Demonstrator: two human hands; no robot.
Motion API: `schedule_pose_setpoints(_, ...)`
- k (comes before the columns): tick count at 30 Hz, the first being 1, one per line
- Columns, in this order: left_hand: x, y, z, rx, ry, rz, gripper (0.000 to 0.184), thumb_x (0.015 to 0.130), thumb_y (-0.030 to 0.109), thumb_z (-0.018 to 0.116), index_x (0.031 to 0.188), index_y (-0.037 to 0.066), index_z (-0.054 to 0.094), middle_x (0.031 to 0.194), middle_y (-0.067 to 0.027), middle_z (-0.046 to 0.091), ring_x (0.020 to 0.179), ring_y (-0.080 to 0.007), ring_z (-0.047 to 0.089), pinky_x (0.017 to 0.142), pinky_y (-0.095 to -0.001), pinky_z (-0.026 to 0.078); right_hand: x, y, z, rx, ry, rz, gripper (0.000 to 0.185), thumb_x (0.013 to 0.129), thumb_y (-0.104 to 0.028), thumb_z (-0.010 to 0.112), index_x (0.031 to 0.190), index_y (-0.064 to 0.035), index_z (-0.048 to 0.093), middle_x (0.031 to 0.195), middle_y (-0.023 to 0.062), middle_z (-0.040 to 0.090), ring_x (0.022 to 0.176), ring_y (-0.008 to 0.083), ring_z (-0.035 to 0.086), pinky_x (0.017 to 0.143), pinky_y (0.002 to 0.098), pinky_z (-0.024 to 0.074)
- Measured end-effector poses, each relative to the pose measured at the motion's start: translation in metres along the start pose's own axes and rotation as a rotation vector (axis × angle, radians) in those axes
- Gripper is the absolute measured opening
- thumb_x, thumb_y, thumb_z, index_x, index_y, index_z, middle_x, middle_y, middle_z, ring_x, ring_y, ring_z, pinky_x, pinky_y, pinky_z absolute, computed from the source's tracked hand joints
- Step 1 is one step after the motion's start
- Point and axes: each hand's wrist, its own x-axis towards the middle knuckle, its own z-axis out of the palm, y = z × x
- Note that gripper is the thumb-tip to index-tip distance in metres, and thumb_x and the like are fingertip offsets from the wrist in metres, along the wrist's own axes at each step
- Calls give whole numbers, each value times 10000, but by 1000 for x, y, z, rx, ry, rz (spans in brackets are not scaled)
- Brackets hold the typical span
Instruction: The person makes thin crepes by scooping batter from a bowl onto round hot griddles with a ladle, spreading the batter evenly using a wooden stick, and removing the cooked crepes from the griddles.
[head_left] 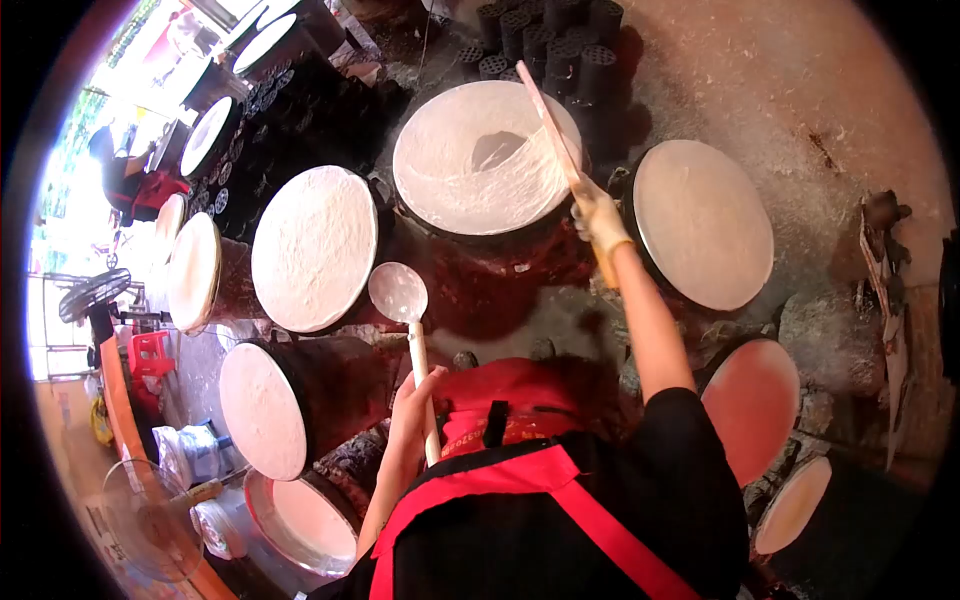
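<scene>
One wooden stick (549, 121) is gripped in the gloved right hand (600, 220) and reaches ahead of it, across the right part of a pale-coated round pan (445, 165). Back and to the left of that hand, the left hand (412, 393) grasps a ladle (416, 345) by its handle, the bowl just ahead of its grip. A second coated pan (703, 225) is just right of the right hand.

Yellowish lettering (470, 442) on the red apron (510, 383), illegible.
</scene>
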Motion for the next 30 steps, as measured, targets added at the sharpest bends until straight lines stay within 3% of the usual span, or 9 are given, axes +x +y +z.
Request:
schedule_pose_setpoints(1,2,9,2,45,5,2,222,874,222,610,1011,51,572,733,32,526,620,-67,492,538,-222,405,10,8,19,-36,79,-82,468,893,-421,554,1313,-233,469,598,-45,437,384,51,314,331,217,254)
schedule_pose_setpoints(3,11,19,3,13,-49,76,187,883,218,598,971,57,563,675,30,501,535,-65,454,462,-211,359,45,56,46,-512,147,-567,383,897,-178,548,1257,-50,517,1208,145,584,1106,214,561,931,286,420)
schedule_pose_setpoints(5,16,32,-1,2,-84,90,164,892,212,584,952,62,553,633,23,483,467,-63,416,401,-202,316,-15,10,70,-597,-69,-417,381,899,-165,530,1249,-14,512,1231,146,570,1144,216,543,940,313,422)
schedule_pose_setpoints(9,29,57,-28,22,-130,60,156,908,195,557,994,69,525,611,6,471,399,-56,356,335,-197,258,-30,53,59,-288,345,-571,420,907,-188,549,1265,22,488,1273,183,528,1187,244,505,1010,284,363)
schedule_pose_setpoints(14,51,85,-56,13,-232,38,193,923,186,532,1076,86,468,626,1,462,405,-52,340,333,-196,259,-27,93,160,-161,462,-478,405,914,-197,571,1255,12,510,1225,77,557,839,147,564,707,253,473)
schedule_pose_setpoints(18,77,101,-80,-77,-363,-15,144,931,180,520,1028,85,471,656,3,459,467,-63,380,371,-199,301,-30,72,173,-145,251,-319,347,877,-150,580,1206,-41,568,787,4,567,526,68,434,452,223,365)
schedule_pose_setpoints(22,90,108,-96,-15,-379,13,119,933,183,522,946,87,453,685,-5,463,520,-71,410,398,-193,314,-39,100,146,-17,555,-459,374,911,-144,554,1274,-61,517,866,1,545,640,75,426,530,220,311)
schedule_pose_setpoints(25,101,108,-104,-9,-384,19,126,928,179,532,911,90,444,711,-9,464,548,-76,424,408,-189,316,-65,105,188,226,409,-407,332,916,-55,516,1243,-5,536,1265,111,549,1158,201,512,995,279,357)
schedule_pose_setpoints(30,93,122,-107,28,-401,-45,139,914,172,556,887,98,442,719,2,457,555,-73,427,412,-182,315,-51,72,148,-70,438,-232,399,891,0,530,1288,-12,491,1167,69,582,1043,132,534,926,222,394)
